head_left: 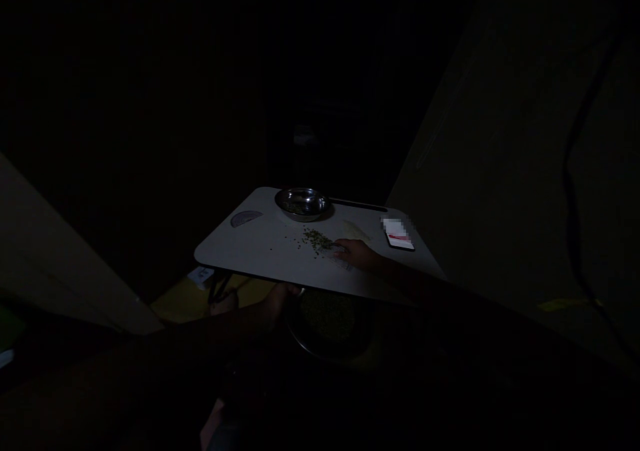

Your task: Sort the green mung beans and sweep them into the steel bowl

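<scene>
The scene is very dark. On the white table (pixel 250 254), my right hand (pixel 361 254) is closed on a clear flat plastic piece (pixel 341 259) with faint markings. Its left edge meets a scattered heap of small green grains (pixel 316 239), perhaps lentils or seeds. Below the table's near edge, my left hand (pixel 281 299) grips the rim of a large metal bowl (pixel 306 345) full of similar green grains (pixel 330 314). A smaller shiny steel bowl (pixel 303 216) stands at the table's far side, with some contents at its bottom.
A half-round protractor-like piece (pixel 247 218) lies at the table's left. A phone (pixel 399 235) with a lit screen rests at the right. A pale patch (pixel 356 229) shows behind my right hand. Walls (pixel 500 171) rise to the right, with a dark cable (pixel 567 171) hanging there.
</scene>
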The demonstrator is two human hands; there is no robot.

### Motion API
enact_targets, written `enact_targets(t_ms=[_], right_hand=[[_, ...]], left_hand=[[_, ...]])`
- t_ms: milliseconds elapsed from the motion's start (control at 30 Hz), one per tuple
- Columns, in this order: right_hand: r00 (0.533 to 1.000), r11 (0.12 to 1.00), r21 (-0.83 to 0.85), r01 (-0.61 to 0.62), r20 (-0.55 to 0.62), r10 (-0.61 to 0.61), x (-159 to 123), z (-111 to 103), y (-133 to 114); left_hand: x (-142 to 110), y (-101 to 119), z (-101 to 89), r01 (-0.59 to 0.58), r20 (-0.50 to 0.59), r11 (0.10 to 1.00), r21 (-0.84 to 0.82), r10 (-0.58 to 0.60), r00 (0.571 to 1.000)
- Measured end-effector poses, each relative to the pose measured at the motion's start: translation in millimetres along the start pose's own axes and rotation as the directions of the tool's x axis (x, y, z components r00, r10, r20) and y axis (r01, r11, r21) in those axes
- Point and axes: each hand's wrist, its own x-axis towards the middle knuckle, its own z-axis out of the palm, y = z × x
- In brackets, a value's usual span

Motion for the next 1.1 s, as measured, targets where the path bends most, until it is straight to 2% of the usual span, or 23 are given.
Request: enact_targets(t_ms=[167,633,867,1100], right_hand=[[1.000,0.999,0.020,0.025,-0.003,-0.025,0.3,1.2,1.2],[1.000,1.000,0.006,-0.012,-0.019,0.012,5.1,4.3,2.5],[0.996,0.996,0.050,0.077,0.030,-0.079,12.5,-1.3,-7.0],[0.989,0.991,-0.025,0.134,0.069,-0.132,14.7,-3.1,-20.7]], left_hand=[[-3.9,1.5,3.4,0.006,-0.011,1.000,0.013,-0.006,1.000],[0.5,-0.6,2.1,-0.020,0.002,1.000,0.011,0.020,1.000],[3.4,-2.8,-0.9,-0.015,0.007,1.000,0.006,0.015,1.000],[-1.3,-0.7,-0.4,0.026,-0.014,0.999,-0.038,-0.026,1.000]])
